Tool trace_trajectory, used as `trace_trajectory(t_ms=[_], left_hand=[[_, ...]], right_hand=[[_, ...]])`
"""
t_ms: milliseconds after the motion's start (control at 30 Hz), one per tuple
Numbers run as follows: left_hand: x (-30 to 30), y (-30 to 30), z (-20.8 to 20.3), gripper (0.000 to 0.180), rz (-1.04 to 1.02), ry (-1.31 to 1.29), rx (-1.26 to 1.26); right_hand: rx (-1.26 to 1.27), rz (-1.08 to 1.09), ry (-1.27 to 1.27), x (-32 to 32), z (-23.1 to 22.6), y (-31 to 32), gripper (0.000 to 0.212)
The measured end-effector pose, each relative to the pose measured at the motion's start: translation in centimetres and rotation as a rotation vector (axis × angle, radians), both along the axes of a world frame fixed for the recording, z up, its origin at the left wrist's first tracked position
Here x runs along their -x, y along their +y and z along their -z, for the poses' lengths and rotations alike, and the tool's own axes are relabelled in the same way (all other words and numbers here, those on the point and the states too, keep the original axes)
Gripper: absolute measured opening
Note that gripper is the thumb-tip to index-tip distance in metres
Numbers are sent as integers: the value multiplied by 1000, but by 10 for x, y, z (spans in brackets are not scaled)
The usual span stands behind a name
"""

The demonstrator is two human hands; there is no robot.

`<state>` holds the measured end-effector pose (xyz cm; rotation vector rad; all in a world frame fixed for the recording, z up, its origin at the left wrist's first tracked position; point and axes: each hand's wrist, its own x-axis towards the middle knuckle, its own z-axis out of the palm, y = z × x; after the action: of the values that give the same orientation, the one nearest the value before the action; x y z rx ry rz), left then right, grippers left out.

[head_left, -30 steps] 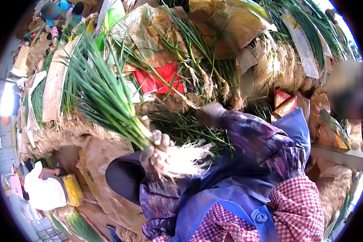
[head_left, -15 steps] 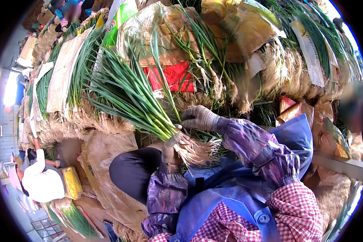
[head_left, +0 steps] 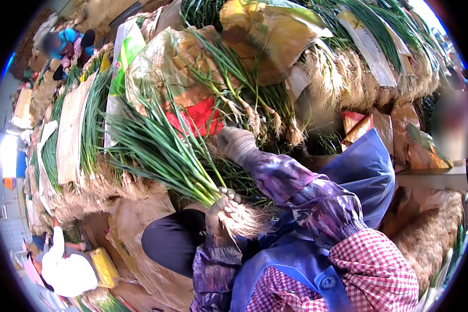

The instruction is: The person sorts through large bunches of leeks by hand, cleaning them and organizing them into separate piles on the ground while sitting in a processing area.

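Note:
My left hand (head_left: 217, 217), in a glove, is wrapped round the lower stalks of a bunch of green onions (head_left: 179, 165). The green leaves fan out to the upper left, and the pale, stringy roots (head_left: 247, 219) hang out to the right of the fist. Farther from me, my right hand (head_left: 236, 142), also gloved, is apart from the bunch beside a red patch of packaging (head_left: 195, 118). Its fingers point away and are mostly hidden by the back of the hand. Several loose green onions (head_left: 235, 93) lie just beyond it, roots toward me, on a brown sack (head_left: 161, 57).
Stacked green onions with dense roots (head_left: 366, 78) form a bank across the far side. More bundles (head_left: 91, 119) stand at left, partly under a paper strip (head_left: 74, 132). A metal bar (head_left: 434, 179) is at right. Two people (head_left: 67, 265) (head_left: 70, 47) work at left.
My right hand has left the roots and stalks of the bunch and moved away from me toward the loose green onions. My left hand keeps its hold, and the view has shifted slightly.

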<state>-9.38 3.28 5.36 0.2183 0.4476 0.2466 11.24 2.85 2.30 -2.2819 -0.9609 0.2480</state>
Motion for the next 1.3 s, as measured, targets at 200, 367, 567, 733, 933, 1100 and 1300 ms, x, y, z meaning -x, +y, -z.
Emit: trace_trajectory(t_ms=[200,367,567,733,933,1100,1300], left_hand=[[3,2,-4,49,-21,150,-61],[-23,-10,-16,31,-38,203,-189],[-12,17,-2,29,-12,217,4],[-18,-1,6,16,-34,415,-169],[-20,-5,0,26,89,-153,103],[5,3,3,34,24,-377,60],[-2,-10,-18,34,-72,-292,33]], right_hand=[[10,439,14,-86,-13,-2,41],[-101,153,476,-131,-21,1,38],[-214,-310,673,-1,-51,-47,29],[-143,-82,1221,21,-54,-71,31],[-187,213,163,22,26,-59,24],[837,-914,208,23,53,-107,30],[-265,-370,1195,6,-38,-64,35]])
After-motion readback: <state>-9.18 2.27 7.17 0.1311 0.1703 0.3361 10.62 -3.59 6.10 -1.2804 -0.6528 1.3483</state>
